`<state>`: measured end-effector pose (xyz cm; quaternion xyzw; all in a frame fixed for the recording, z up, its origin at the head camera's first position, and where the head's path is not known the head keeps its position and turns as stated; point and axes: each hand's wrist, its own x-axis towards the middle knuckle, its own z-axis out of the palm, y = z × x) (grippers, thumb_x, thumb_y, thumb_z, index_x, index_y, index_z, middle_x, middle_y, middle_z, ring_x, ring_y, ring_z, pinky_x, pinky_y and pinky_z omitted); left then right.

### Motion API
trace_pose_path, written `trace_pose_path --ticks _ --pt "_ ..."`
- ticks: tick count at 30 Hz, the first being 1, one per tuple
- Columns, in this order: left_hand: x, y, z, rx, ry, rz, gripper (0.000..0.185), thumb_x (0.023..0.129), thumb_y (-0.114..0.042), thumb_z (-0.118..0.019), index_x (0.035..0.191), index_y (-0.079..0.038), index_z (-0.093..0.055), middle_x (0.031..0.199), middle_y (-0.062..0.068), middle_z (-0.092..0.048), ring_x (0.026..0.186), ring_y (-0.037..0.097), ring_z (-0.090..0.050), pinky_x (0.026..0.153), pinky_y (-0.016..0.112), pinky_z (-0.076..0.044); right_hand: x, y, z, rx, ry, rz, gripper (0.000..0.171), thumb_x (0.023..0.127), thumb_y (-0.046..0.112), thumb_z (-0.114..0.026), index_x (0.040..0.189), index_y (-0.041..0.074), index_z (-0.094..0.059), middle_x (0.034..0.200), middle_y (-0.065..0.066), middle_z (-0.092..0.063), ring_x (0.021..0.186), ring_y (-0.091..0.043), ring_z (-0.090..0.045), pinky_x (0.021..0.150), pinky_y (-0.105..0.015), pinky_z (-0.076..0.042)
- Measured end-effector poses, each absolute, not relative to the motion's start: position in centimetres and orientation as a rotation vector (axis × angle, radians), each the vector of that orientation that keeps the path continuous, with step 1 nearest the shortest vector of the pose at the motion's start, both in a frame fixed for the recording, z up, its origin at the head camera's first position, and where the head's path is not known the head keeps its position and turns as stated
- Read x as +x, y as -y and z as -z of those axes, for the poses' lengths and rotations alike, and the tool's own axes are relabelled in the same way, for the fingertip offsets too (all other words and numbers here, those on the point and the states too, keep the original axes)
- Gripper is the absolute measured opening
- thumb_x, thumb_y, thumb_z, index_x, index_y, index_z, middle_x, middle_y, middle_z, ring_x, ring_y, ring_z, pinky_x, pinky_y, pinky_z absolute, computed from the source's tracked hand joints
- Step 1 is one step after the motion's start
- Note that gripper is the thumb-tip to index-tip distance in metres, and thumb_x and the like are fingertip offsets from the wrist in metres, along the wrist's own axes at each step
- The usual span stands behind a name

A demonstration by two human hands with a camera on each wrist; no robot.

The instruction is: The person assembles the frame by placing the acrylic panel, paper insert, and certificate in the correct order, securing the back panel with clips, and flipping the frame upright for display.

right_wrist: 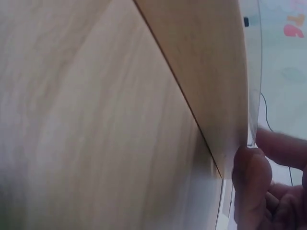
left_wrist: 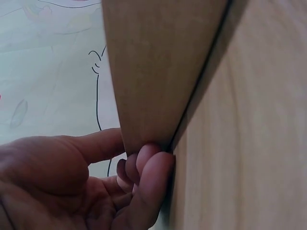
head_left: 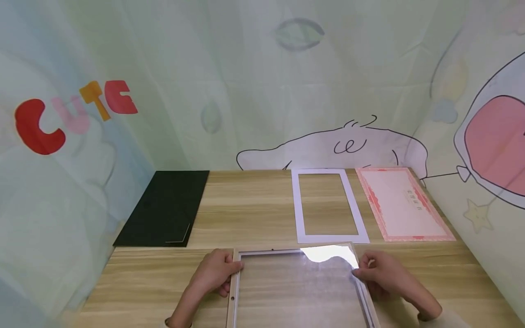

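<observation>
A light wooden picture frame (head_left: 232,304) lies at the near side of the table, with a clear sheet (head_left: 299,291) in it that reflects bright light at its far right corner. My left hand (head_left: 214,272) grips the frame's left side near the far corner, thumb on top and fingers curled against the outer side. At the far right corner my right hand (head_left: 383,274) pinches the edge of the clear sheet between thumb and fingers. In the right wrist view, the sheet (right_wrist: 254,72) stands out above the frame's wooden side (right_wrist: 206,72).
On the wood-grain table (head_left: 246,205), a black backing board (head_left: 162,207) lies at the far left. A white mat border (head_left: 301,214) and a pink-edged certificate (head_left: 404,205) lie at the far right. Printed curtains (head_left: 184,82) hang close around the table.
</observation>
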<state>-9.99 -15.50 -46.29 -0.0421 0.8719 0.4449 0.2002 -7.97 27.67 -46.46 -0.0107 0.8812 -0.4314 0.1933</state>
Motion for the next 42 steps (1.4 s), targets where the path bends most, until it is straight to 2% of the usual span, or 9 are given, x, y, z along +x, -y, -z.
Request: trace_pose_path --ticks 7,11,14,17,24,33,39,42 --pt "-10.0 15.5 46.3 -0.113 -2.410 -1.274 0.032 0.092 -0.028 -0.071 0.073 -0.008 -0.057 0.054 0.006 -0.061 0.042 0.013 -0.060 0.042 0.035 -0.055 -8.0 -27.2 46.2 0.076 -2.537 1.260 0.024 0.089 0.025 -0.075 0.089 0.004 -0.063 0.066 0.000 -0.058 0.053 -0.011 -0.053 0.046 -0.027 -0.047" --pt "-10.1 15.6 46.4 -0.092 -2.402 -1.291 0.034 0.095 -0.029 -0.069 0.073 -0.006 -0.056 0.054 0.006 -0.059 0.041 0.014 -0.061 0.042 0.037 -0.055 -8.1 -27.7 46.2 0.022 -2.330 1.465 0.031 0.094 0.023 -0.071 0.104 -0.005 -0.061 0.070 -0.007 -0.065 0.054 -0.014 -0.061 0.048 -0.033 -0.055" --pt "-10.1 15.7 46.4 -0.068 -2.391 -1.317 0.036 0.100 -0.028 -0.061 0.074 -0.005 -0.054 0.055 0.006 -0.056 0.041 0.015 -0.061 0.042 0.039 -0.056 -8.2 -28.1 46.4 -0.038 -2.157 1.592 0.040 0.096 0.024 -0.067 0.115 -0.010 -0.056 0.075 -0.010 -0.070 0.056 -0.014 -0.065 0.052 -0.035 -0.058" --pt "-10.1 15.7 46.5 -0.055 -2.369 -1.340 0.036 0.105 -0.026 -0.052 0.077 -0.003 -0.054 0.057 0.006 -0.053 0.043 0.016 -0.060 0.043 0.040 -0.056 -8.3 -28.3 46.8 -0.047 -2.039 1.667 0.043 0.097 0.024 -0.065 0.120 -0.011 -0.053 0.078 -0.006 -0.073 0.059 -0.011 -0.065 0.054 -0.031 -0.058" --pt "-10.1 15.6 46.5 -0.056 -2.359 -1.341 0.036 0.107 -0.023 -0.048 0.079 -0.002 -0.054 0.058 0.007 -0.054 0.042 0.017 -0.059 0.043 0.041 -0.056 -8.3 -28.5 47.3 -0.013 -1.940 1.745 0.038 0.098 0.021 -0.064 0.119 -0.009 -0.054 0.078 0.000 -0.072 0.060 -0.007 -0.063 0.055 -0.024 -0.056" --pt "-10.4 15.5 46.6 -0.051 -2.363 -1.347 0.035 0.106 -0.023 -0.048 0.079 -0.002 -0.054 0.058 0.007 -0.054 0.041 0.016 -0.060 0.043 0.041 -0.056 -8.0 -28.4 47.2 0.013 -1.931 1.788 0.025 0.100 0.018 -0.061 0.116 -0.002 -0.058 0.078 0.002 -0.071 0.061 -0.006 -0.062 0.055 -0.023 -0.055" --pt "-10.2 15.7 46.7 -0.048 -2.347 -1.351 0.035 0.107 -0.024 -0.047 0.082 -0.002 -0.056 0.059 0.008 -0.055 0.041 0.016 -0.060 0.043 0.041 -0.056 -7.7 -27.7 46.7 0.049 -2.012 1.789 0.033 0.101 0.018 -0.059 0.120 -0.009 -0.054 0.075 0.002 -0.068 0.059 -0.006 -0.060 0.054 -0.024 -0.054" --pt "-10.1 15.7 46.8 -0.047 -2.337 -1.357 0.035 0.107 -0.024 -0.047 0.082 -0.001 -0.056 0.058 0.008 -0.055 0.041 0.017 -0.062 0.043 0.042 -0.056 -7.5 -27.1 46.4 0.086 -2.132 1.785 0.035 0.100 0.016 -0.060 0.123 -0.010 -0.054 0.072 -0.001 -0.068 0.055 -0.009 -0.059 0.050 -0.029 -0.055"
